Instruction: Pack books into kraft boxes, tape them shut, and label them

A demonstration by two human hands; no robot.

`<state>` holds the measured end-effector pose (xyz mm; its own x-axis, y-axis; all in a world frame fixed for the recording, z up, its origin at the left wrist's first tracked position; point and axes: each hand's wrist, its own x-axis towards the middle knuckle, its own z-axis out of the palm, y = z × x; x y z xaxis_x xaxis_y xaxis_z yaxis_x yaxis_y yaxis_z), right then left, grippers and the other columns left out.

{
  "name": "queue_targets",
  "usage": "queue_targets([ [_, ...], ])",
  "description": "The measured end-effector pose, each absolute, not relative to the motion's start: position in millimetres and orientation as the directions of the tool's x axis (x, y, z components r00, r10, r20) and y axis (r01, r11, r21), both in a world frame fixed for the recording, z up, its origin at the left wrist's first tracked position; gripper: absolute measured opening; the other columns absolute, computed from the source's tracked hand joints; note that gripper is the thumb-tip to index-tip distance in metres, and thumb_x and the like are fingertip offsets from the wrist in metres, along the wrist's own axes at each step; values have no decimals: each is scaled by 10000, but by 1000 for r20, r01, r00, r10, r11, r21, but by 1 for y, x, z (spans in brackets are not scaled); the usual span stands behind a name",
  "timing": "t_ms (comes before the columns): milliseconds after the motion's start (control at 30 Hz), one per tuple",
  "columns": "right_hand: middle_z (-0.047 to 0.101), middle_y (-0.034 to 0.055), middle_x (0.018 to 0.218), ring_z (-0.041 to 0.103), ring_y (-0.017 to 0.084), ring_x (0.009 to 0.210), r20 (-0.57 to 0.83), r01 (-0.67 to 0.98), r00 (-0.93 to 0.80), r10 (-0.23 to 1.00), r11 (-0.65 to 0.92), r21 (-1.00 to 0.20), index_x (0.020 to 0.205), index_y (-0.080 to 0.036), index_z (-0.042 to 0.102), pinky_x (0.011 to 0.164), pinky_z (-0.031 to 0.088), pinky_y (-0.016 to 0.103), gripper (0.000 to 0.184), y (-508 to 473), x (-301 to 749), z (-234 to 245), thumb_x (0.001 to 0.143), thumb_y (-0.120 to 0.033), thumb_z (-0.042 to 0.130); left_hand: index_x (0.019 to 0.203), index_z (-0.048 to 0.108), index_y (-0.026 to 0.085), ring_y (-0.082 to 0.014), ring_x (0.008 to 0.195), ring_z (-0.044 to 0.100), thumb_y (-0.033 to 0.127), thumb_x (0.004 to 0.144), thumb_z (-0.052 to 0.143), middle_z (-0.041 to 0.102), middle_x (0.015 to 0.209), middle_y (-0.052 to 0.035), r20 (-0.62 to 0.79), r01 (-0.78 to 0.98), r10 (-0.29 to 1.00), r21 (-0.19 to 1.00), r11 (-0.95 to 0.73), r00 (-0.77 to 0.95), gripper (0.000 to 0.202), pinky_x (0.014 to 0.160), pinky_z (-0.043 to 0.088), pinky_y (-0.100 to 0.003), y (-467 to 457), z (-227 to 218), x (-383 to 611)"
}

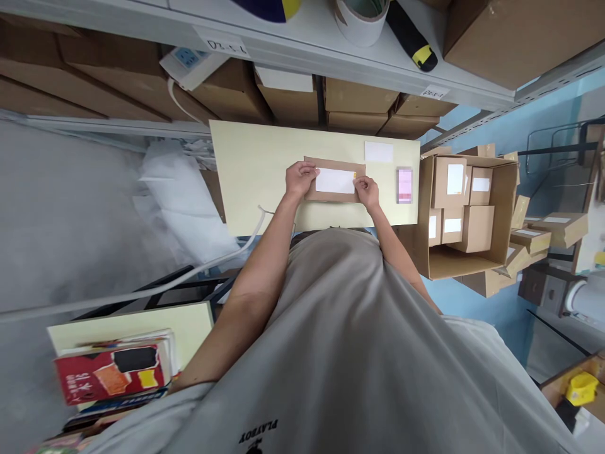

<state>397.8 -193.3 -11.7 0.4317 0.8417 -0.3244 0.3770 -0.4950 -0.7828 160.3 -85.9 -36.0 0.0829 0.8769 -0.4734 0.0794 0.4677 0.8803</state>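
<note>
A flat brown cardboard box (pixel 335 197) lies on the pale yellow tabletop (pixel 265 164). A white label (pixel 334 181) with a small orange mark lies over or just above its top face; I cannot tell whether it touches everywhere. My left hand (pixel 299 179) is closed in a pinch at the label's left end, over the box's left edge. At the other end, my right hand (pixel 367 192) pinches the label's right edge, near the orange mark. To the right of the box are a white slip of paper (pixel 379 152) and a phone (pixel 404 185) with a pinkish screen.
A large open carton (pixel 424 214) holding several labelled boxes stands right of the table. Above the table's far edge runs a shelf (pixel 302 38) with a tape roll (pixel 362 22) and a black-yellow cutter (pixel 412 38). A white cable (pixel 203 268) crosses on the left, near white packing bags (pixel 174 202).
</note>
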Motion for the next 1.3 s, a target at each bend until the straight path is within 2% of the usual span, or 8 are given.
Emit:
queue_targets([
  [433, 748, 73, 1069, 648, 205, 914, -339, 403, 436, 834, -518, -755, 979, -204, 759, 996, 608, 375, 249, -194, 394, -10, 1043, -442, 719, 989, 718, 206, -248, 999, 797, 204, 796, 902, 790, 970, -50, -434, 118, 898, 898, 425, 71, 266, 1013, 667, -408, -85, -43, 163],
  [600, 724, 70, 1057, 641, 203, 909, -328, 411, 445, 834, -515, -752, 977, -206, 748, 999, 599, 380, 251, -196, 392, -9, 1045, -445, 716, 978, 722, 200, -242, 1000, 785, 177, 810, 869, 783, 961, -54, -428, 108, 899, 902, 418, 90, 224, 1022, 651, -402, -85, -43, 162],
  [900, 704, 63, 1036, 628, 193, 872, -308, 387, 471, 827, -507, -770, 947, -210, 736, 981, 604, 381, 248, -197, 389, -10, 1036, -442, 743, 942, 729, 225, -244, 1006, 786, 246, 760, 908, 823, 980, -46, -394, 82, 914, 919, 387, 102, 255, 1002, 667, -400, -86, -44, 161],
  [1100, 691, 55, 1034, 642, 195, 886, -305, 396, 480, 823, -513, -762, 967, -210, 745, 970, 601, 378, 334, -197, 388, -11, 1044, -535, 729, 933, 712, 221, -239, 982, 788, 205, 760, 894, 802, 943, -36, -424, 110, 903, 903, 416, 68, 251, 1003, 649, -395, -87, -39, 163],
  [1300, 684, 49, 1028, 667, 202, 904, -306, 451, 444, 842, -505, -736, 979, -213, 756, 996, 596, 373, 301, -200, 388, -4, 1057, -499, 705, 954, 717, 214, -234, 972, 785, 172, 785, 873, 805, 958, -42, -414, 128, 908, 906, 404, 69, 234, 1014, 634, -394, -89, -36, 163],
])
